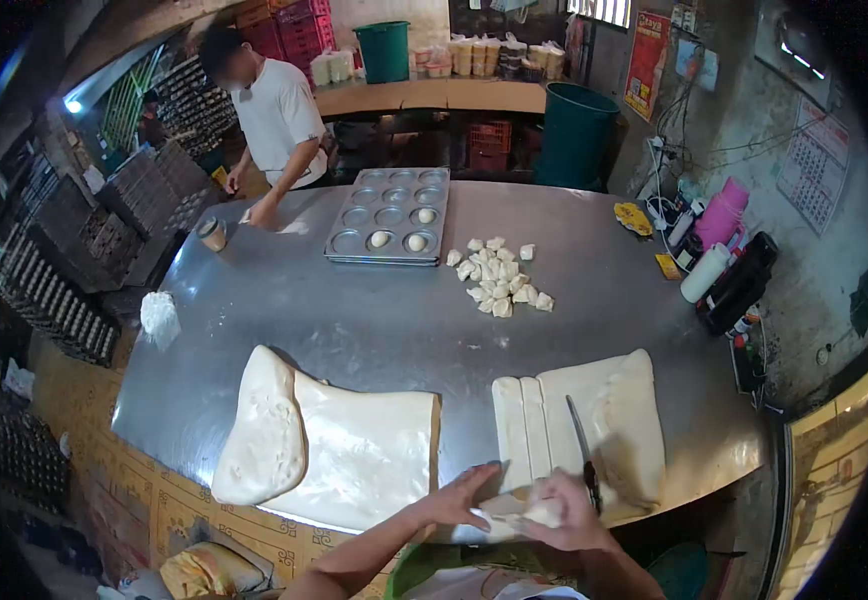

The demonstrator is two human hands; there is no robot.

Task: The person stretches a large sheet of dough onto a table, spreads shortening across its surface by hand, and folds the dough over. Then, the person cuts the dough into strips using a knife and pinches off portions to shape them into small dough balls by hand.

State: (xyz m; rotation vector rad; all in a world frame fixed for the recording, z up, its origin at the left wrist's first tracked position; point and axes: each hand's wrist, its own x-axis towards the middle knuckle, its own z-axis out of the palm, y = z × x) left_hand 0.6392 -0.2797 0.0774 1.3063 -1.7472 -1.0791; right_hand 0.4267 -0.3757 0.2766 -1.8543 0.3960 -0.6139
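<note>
My right hand (572, 515), slightly blurred, is closed around a pale piece of dough (544, 513) at the table's near edge. To its left, my left hand (454, 500) has thumb and fingers spread beside the end of a dough strip (499, 505); whether it touches the strip is unclear. A sheet of dough (614, 410) lies in front of my right hand, with strips cut along its left side. Resting on that sheet is a knife (579, 430) with a black handle, close to my right hand. Another large dough slab (364, 440), folded over at its left end, lies left of my hands.
Small dough pieces (499, 275) are heaped mid-table. Behind them stands a muffin tray (354, 215) with 3 dough balls. A person (279, 120) works at the far left edge, near a cup (213, 234). Bottles (704, 272) and cables line the right wall.
</note>
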